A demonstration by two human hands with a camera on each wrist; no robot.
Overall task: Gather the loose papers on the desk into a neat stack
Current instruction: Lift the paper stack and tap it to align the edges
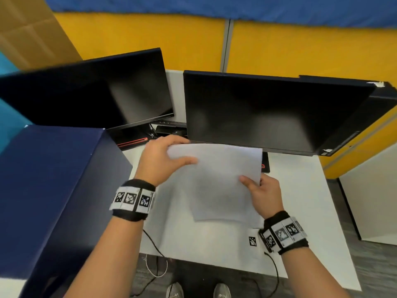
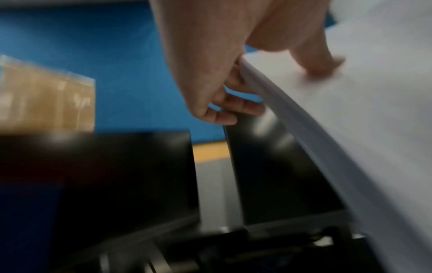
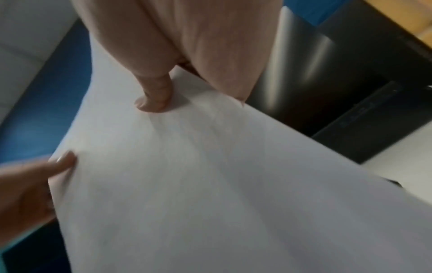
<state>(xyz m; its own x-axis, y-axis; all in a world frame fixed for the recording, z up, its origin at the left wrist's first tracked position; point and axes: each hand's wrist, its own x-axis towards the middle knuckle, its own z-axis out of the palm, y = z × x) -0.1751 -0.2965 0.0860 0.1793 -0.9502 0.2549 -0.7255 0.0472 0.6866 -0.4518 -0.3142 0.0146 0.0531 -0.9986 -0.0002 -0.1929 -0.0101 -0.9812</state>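
Observation:
A thin bundle of white papers (image 1: 217, 181) hangs tilted above the white desk (image 1: 300, 190), in front of the monitors. My left hand (image 1: 165, 160) grips its far left corner, thumb on top and fingers curled underneath. In the left wrist view the papers (image 2: 350, 120) show several layered edges under my left thumb (image 2: 318, 61). My right hand (image 1: 262, 190) pinches the right edge, thumb pressed on top. The right wrist view shows the papers (image 3: 210, 184) with my right thumb (image 3: 156, 96) on them and my left thumb (image 3: 60, 166) at the other side.
Two dark monitors (image 1: 96, 91) (image 1: 268, 112) stand at the back of the desk. A large dark blue box (image 1: 53, 190) rises on the left. A small marker tag (image 1: 252, 241) lies near the front edge. Cables (image 1: 154, 244) hang off the front. Yellow and blue partitions stand behind.

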